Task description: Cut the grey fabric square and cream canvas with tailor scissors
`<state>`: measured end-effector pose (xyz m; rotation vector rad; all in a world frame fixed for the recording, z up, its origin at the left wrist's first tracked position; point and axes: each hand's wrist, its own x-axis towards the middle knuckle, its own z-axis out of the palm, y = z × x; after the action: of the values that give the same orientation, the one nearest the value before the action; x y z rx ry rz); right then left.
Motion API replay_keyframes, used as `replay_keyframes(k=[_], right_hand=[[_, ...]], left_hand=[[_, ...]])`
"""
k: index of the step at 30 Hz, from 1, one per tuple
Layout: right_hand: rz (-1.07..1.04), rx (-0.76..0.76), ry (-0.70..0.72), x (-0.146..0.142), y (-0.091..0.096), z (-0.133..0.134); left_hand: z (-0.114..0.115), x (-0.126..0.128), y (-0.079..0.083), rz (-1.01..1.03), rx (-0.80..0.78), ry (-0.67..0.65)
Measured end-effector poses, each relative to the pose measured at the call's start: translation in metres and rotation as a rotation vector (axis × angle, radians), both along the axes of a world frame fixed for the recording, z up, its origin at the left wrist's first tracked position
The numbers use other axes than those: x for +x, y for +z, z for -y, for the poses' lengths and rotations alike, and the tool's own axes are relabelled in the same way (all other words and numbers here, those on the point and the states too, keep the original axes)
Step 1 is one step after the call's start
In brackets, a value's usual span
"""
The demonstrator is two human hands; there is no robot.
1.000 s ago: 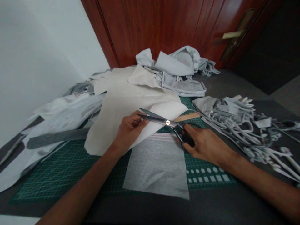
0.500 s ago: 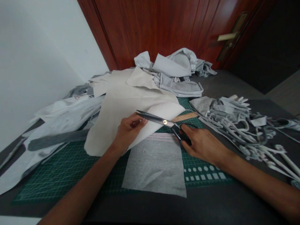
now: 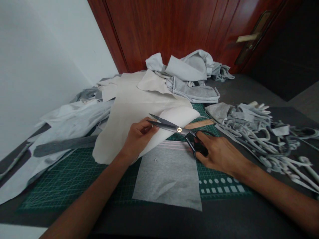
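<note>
My right hand [image 3: 219, 154] grips the black handles of a pair of steel scissors [image 3: 174, 128]. The blades are slightly apart and point left into a cream cloth [image 3: 129, 113]. My left hand [image 3: 138, 137] pinches the folded edge of that cloth right beside the blade tips. A grey fabric rectangle [image 3: 169, 172] lies flat on the green cutting mat [image 3: 69, 176] just below both hands.
A wooden ruler [image 3: 201, 123] lies behind the scissors. Grey strips and scraps [image 3: 261, 132] pile up at the right. Crumpled grey garments [image 3: 191, 76] sit at the back before a red-brown door [image 3: 174, 30]. White and grey cloth [image 3: 62, 126] spreads at the left by the wall.
The scissor blades closed half a second ago and have parted again. Both hands stay at the same spot on the cream cloth; only the view has shifted slightly.
</note>
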<state>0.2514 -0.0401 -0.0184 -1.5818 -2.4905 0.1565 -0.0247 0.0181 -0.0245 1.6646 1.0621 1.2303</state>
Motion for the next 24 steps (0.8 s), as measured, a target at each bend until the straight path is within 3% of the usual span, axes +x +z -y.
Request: replay_keyframes(k=[11, 24], right_hand=[[0.069, 0.016, 0.010, -0.0004, 0.0047, 0.0016], [0.003, -0.052, 0.003, -0.0047, 0.0059, 0.0028]], left_hand=[[0.0014, 0.0014, 0.0019, -0.025, 0.008, 0.016], [-0.0006, 0.0016, -0.0017, -0.017, -0.044, 0.028]])
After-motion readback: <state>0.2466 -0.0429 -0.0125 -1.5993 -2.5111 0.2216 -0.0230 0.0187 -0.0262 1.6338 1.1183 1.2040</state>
